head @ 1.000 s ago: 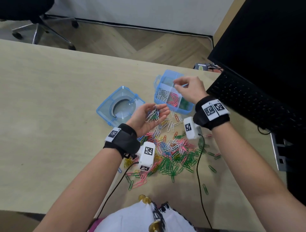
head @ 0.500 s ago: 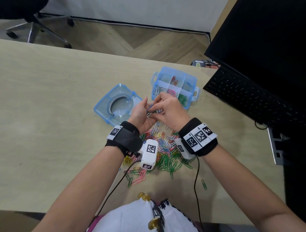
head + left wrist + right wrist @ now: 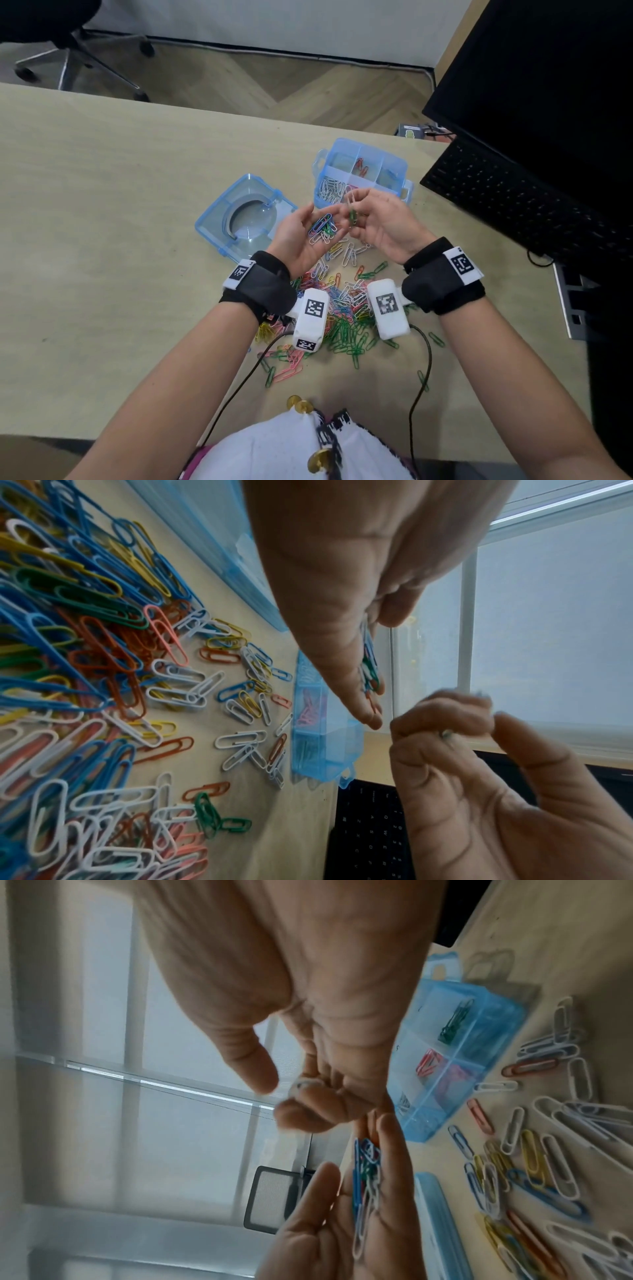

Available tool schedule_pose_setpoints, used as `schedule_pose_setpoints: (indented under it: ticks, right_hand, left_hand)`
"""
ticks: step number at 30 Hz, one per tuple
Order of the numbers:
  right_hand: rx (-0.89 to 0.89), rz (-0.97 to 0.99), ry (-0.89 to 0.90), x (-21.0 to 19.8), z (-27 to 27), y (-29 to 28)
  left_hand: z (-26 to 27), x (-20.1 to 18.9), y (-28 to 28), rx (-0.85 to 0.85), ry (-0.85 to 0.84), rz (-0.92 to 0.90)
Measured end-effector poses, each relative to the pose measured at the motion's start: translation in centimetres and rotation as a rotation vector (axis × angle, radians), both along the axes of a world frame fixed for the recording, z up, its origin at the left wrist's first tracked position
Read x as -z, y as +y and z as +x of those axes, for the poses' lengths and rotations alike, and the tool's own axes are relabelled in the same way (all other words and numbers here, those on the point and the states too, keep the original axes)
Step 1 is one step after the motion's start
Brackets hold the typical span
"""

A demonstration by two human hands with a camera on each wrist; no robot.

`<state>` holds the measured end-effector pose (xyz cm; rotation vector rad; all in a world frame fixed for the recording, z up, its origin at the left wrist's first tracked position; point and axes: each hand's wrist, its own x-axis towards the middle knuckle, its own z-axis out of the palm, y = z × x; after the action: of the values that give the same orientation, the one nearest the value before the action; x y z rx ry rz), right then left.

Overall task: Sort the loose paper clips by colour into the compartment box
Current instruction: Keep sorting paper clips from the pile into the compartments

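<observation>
Pale wood-grain desk fills my head view, with herringbone floor and a black office chair beyond its far edge. Nearest the desk's near edge lies the loose heap of plastic-coated paper clips in mixed colours, greens towards me, whites and blues further in.

Above the heap my left hand is turned palm up, fingers relaxed and slightly cupped, cradling a small mixed bunch of blue, white and green clips; I judge it serves as a tray so the other hand can pick without reaching down. My right hand hovers just beside it, thumb and forefinger pinching what looks like a green clip with a white one (motion blur leaves the count unsure), the remaining fingers curled loosely.

Further in, left of the hands, sits the detached translucent blue lid, set aside to leave the box open. Just beyond the hands stands the translucent blue compartment box: white clips in its near left cell, pink beside them, red behind, green at the right. A black keyboard and monitor occupy the right edge.
</observation>
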<state>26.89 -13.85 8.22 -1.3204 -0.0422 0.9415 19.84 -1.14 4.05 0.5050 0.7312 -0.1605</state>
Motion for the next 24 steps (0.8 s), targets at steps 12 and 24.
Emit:
schedule_pose_setpoints:
  ticks: [12,24]
  right_hand:
    - [0.056,-0.03,0.13,0.3,-0.2,-0.6]
    - [0.258,-0.011,0.272,1.4,1.0,-0.3]
  left_hand:
    - [0.4,0.2,0.1,-0.118,-0.116,-0.08]
    - [0.9,-1.0,-1.2,0.09,-0.046,0.784]
